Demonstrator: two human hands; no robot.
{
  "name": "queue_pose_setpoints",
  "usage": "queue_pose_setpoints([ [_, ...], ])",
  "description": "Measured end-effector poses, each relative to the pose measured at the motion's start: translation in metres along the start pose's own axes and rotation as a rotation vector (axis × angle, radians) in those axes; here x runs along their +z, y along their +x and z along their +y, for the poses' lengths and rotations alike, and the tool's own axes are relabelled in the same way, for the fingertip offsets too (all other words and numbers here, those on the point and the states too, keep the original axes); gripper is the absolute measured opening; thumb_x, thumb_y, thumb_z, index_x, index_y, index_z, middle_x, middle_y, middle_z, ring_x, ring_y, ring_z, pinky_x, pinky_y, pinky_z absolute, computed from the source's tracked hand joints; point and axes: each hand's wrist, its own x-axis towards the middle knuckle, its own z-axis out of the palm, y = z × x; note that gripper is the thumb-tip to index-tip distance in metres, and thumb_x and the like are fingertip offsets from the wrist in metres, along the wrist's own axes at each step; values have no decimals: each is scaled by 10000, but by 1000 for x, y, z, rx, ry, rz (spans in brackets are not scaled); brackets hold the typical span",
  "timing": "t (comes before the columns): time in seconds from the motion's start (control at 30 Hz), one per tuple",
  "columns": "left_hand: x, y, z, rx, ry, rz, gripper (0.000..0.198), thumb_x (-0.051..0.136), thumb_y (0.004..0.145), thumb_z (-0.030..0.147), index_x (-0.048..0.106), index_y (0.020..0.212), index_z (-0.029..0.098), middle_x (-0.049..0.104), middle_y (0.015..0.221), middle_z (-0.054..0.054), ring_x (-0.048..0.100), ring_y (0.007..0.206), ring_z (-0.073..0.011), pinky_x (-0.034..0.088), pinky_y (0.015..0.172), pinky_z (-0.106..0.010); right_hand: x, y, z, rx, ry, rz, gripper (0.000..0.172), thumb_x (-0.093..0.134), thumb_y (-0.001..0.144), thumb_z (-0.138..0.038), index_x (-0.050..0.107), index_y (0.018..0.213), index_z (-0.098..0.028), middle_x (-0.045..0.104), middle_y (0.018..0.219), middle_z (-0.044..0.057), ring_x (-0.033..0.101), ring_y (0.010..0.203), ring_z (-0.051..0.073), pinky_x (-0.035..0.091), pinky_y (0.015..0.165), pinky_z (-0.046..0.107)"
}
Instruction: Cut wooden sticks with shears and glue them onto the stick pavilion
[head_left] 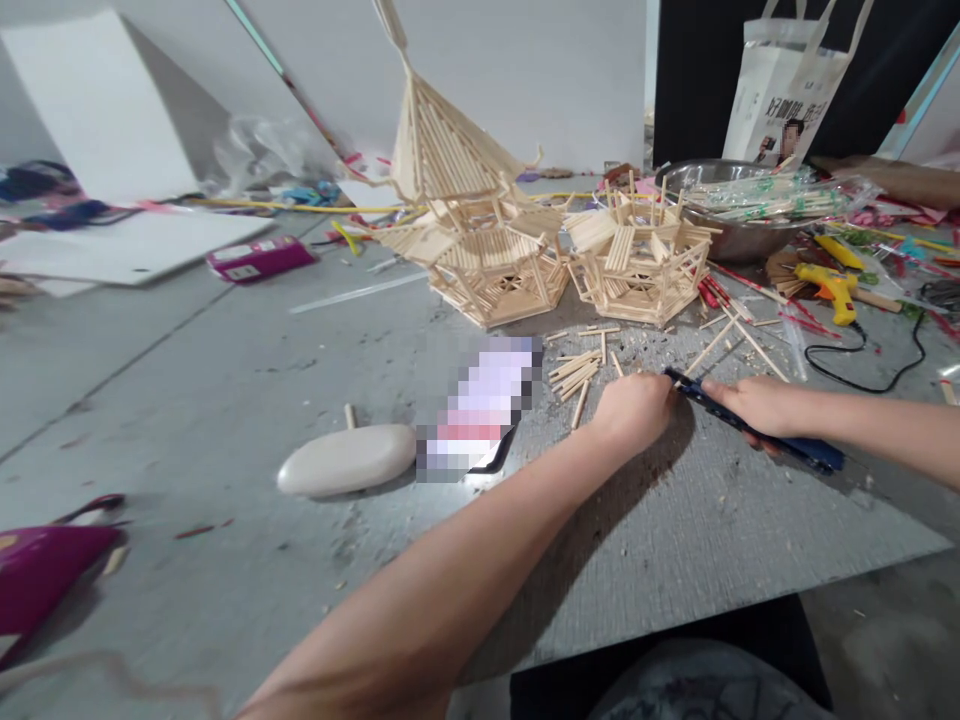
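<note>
My right hand [754, 408] is closed around a dark blue cutting tool [799, 452], whose black jaws point to the left. At those jaws my left hand [637, 408] is closed, fingers curled, with the light tip of a wooden stick [677, 384] just showing between the hand and the tool. Short cut sticks [576, 375] lie in a small pile beyond my left hand. Longer sticks [712, 345] rest on the table behind the tool. Two stick-built structures stand farther back: a tall one with a pointed roof [487, 240] and a lower, roofless one [641, 260].
A phone [484, 405] and a pale oval case [349, 460] lie left of my hands. A metal bowl [739, 235] with wrapped sticks and a yellow glue gun [832, 288] with its cord are at the right. Purple packs [262, 258] lie at the left.
</note>
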Motion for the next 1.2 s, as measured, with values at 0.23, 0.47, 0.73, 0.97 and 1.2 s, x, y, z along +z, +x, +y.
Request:
queue_pose_setpoints([
  [0.23,0,-1,1,19,5,2,297,350,807,218,641,834,166,670,865,-101,626,816,-228,460,664,-297,0,0,-1,4,-25,8,744,103,734,-735,457,381,-184,516,397,76,501,373,136,437,563,294],
  [0.47,0,-1,0,11,14,-4,276,367,805,221,635,843,167,666,877,-95,624,819,-210,456,676,-279,1,0,-3,6,-11,22,741,115,732,-740,458,379,-185,498,380,74,505,373,140,444,562,300],
  [0.73,-1,-3,3,-58,-17,93,302,300,864,283,572,950,181,667,832,-79,625,730,-187,430,614,-264,-3,-2,8,2,433,-157,681,171,698,-778,462,573,-174,522,502,44,497,392,127,412,432,286],
  [0.97,-10,-3,2,-170,-104,240,316,259,889,324,510,973,152,646,738,-93,594,623,-189,367,551,-268,-8,-1,2,-241,145,112,445,455,708,-629,503,728,-187,549,541,15,516,486,145,376,474,266],
  [1.2,-22,-2,-16,-28,-484,577,222,353,854,313,465,715,180,497,582,8,444,551,-111,317,541,-225,-7,8,-15,-385,-79,598,357,510,729,-422,531,1000,-191,636,891,76,579,794,225,401,658,303],
])
